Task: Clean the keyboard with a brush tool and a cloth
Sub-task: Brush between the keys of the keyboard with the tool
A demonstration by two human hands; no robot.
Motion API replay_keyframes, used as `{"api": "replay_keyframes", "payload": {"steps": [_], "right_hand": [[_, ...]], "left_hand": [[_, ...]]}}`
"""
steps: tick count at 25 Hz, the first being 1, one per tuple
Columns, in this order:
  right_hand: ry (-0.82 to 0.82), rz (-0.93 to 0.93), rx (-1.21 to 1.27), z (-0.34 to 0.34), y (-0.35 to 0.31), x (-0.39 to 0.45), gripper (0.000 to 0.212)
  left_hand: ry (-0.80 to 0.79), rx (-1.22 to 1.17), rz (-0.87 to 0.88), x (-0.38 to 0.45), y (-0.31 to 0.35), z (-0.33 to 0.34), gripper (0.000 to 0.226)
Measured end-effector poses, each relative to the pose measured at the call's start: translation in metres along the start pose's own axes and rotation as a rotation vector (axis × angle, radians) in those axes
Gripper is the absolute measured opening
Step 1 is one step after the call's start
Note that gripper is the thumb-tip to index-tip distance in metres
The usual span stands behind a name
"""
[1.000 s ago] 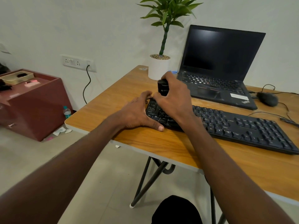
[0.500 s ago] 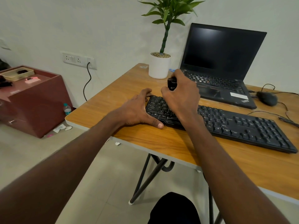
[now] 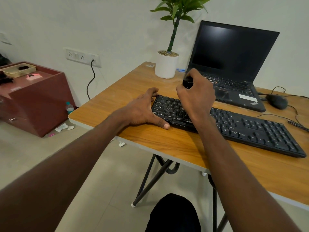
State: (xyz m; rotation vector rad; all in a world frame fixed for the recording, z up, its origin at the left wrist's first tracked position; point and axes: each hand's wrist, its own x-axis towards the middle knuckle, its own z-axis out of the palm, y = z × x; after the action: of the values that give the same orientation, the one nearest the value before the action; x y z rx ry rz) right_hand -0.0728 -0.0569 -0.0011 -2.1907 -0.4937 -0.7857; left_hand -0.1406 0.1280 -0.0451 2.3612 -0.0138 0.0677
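A long black keyboard (image 3: 242,128) lies across the wooden table (image 3: 167,144). My left hand (image 3: 142,109) rests flat on the table against the keyboard's left end, thumb along its front edge and fingers at its far corner. My right hand (image 3: 195,96) is closed around a black brush tool (image 3: 187,82), only the top of which shows above my fingers. It hovers over the left part of the keys. The bristles are hidden behind my hand. No cloth is in view.
An open black laptop (image 3: 230,67) stands behind the keyboard, a white potted plant (image 3: 166,66) to its left, a black mouse (image 3: 276,101) with cables to its right. A maroon cabinet (image 3: 36,99) and wall socket (image 3: 82,56) are at left; a water bottle (image 3: 69,108) stands on the floor.
My right hand with the brush tool has shifted rightward along the keys. My left hand stays pressed against the keyboard's left end.
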Motion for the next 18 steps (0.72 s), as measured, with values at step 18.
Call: {"api": "replay_keyframes", "payload": {"steps": [18], "right_hand": [[-0.045,-0.033,0.107,0.003,0.011,0.004,0.026]], "left_hand": [[-0.037,0.011,0.000,0.000,0.004,-0.002,0.159]]}}
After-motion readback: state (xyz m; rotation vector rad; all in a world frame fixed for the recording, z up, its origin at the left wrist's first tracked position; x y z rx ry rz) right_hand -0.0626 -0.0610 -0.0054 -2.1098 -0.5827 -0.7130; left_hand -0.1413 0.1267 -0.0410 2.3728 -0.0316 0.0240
